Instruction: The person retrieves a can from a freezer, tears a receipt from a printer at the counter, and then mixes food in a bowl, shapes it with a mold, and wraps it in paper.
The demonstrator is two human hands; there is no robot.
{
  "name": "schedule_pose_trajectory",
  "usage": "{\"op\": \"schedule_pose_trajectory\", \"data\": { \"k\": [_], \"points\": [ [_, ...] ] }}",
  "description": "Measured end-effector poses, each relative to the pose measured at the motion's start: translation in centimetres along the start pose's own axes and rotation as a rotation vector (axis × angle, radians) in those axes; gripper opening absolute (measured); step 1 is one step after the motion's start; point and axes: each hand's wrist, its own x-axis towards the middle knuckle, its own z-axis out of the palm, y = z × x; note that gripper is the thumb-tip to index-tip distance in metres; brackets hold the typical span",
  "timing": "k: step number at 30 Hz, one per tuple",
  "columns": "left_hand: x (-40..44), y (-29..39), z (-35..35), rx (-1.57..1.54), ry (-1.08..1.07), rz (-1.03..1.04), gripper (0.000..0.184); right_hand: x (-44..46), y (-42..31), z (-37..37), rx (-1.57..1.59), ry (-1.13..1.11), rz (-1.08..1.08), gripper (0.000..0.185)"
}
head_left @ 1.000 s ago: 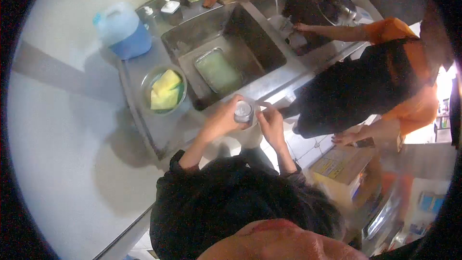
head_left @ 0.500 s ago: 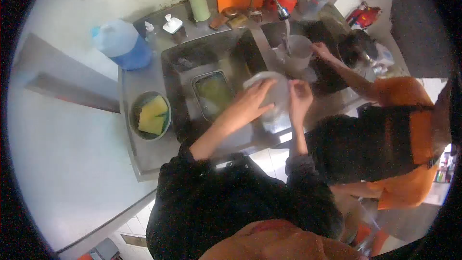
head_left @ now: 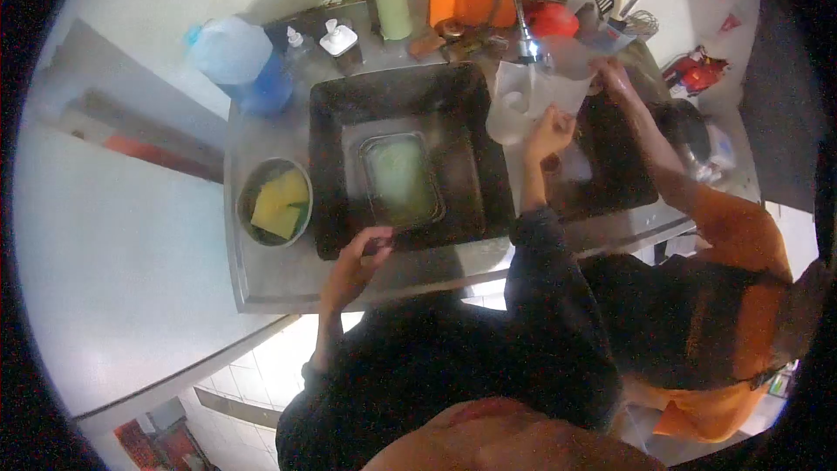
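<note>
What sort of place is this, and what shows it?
Probably a kitchen washing area: a two-basin metal sink, a flat yellow sponge in a round bowl, and a metal wire whisk.

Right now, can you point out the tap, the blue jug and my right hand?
Tap [head_left: 528, 50], head view: its nozzle.
Blue jug [head_left: 242, 68], head view: its side.
Right hand [head_left: 548, 133], head view: its middle.

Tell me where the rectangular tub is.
In the head view, the rectangular tub sits inside the left sink basin, right of the round bowl, with the person's left hand close to its near left corner.
</note>
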Motion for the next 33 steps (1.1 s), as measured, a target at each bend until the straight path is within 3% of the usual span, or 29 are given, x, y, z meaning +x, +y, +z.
{"op": "schedule_pose_trajectory", "data": {
  "k": [4, 7, 14, 21, 23, 25, 28, 30, 33],
  "points": [
    [-1.2, -0.3, 0.3, -0.052, 0.012, 0.007, 0.029, 0.3, 3.6, 0.6, -0.086, 0.065, -0.079, 0.019],
    [-1.7, 0.0, 0.1, -0.031, 0.022, 0.000, 0.028, -0.7, 0.9, 1.4, -0.039, 0.110, -0.118, 0.020],
    [-3.9, -0.3, -0.8, 0.057, 0.088, -0.003, 0.027, 0.1, 2.3, 0.7, -0.166, 0.092, -0.101, 0.026],
    [-7.6, -1.3, -1.3, -0.045, 0.222, 0.077, 0.027, 1.5, 2.1, 2.7, -0.236, 0.217, -0.197, 0.029],
    [-8.1, -1.6, -1.3, -0.040, 0.210, -0.113, 0.025, 1.8, 2.2, 3.4, -0.222, 0.236, -0.238, 0.030],
    [-8.4, -1.8, -1.2, -0.025, 0.214, -0.083, 0.024, 2.0, 2.9, 3.9, -0.394, 0.292, -0.179, 0.031],
    [-9.3, -1.8, -0.8, -0.029, 0.226, -0.031, 0.023, 2.5, 3.5, 3.0, -0.402, 0.155, -0.048, 0.036],
    [-9.6, -0.9, -0.8, -0.088, 0.181, -0.241, 0.023, 2.3, 3.1, 2.1, -0.385, 0.132, -0.066, 0.032],
    [-10.3, -5.5, -0.3, -0.002, 0.134, -0.075, 0.025, -1.6, 1.7, -0.2, -0.331, 0.133, -0.175, 0.028]
  ]
}}
